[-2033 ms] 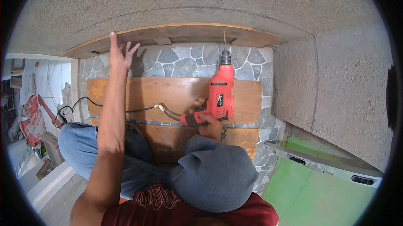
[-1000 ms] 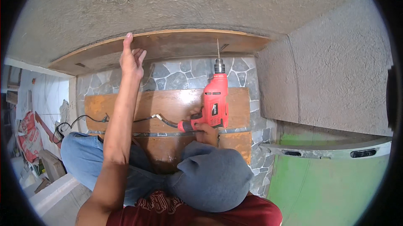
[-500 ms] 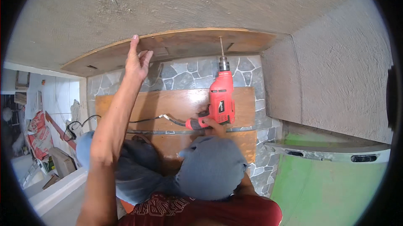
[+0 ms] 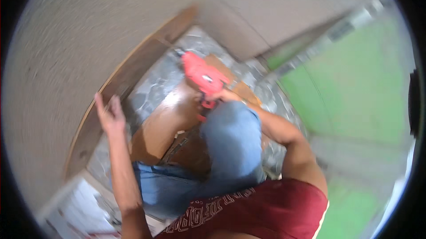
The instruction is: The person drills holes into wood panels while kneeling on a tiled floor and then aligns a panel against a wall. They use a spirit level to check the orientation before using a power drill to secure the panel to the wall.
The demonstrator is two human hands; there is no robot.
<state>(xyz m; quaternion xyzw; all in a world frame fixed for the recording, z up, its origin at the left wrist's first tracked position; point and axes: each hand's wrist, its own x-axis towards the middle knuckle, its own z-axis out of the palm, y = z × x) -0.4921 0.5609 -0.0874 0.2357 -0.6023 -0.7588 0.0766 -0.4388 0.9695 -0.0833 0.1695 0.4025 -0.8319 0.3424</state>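
A red power drill (image 4: 203, 74) with a black grip is in my right hand (image 4: 220, 96), whose fingers wrap its handle in front of my raised knee. Its thin bit points up and left at the long wooden board (image 4: 128, 66) along the wall, close to the board's far end. Blur hides whether the tip touches the wood. My left hand (image 4: 112, 114) is beside the board's nearer half, fingers apart and nothing in them. The thumb side lies over the board's edge; contact cannot be made out.
A rough grey plastered wall (image 4: 80, 39) rises behind the board. Brown wooden planks (image 4: 155, 126) lie on the grey stone-patterned surface (image 4: 148, 88) below. A long grey level-like bar (image 4: 328, 39) slants at the upper right, before a green surface (image 4: 346, 92).
My view has swung round and blurred, so the board now runs diagonally. The left hand's grip at the board's edge has loosened and its fingers have spread. The drill stays in my right hand.
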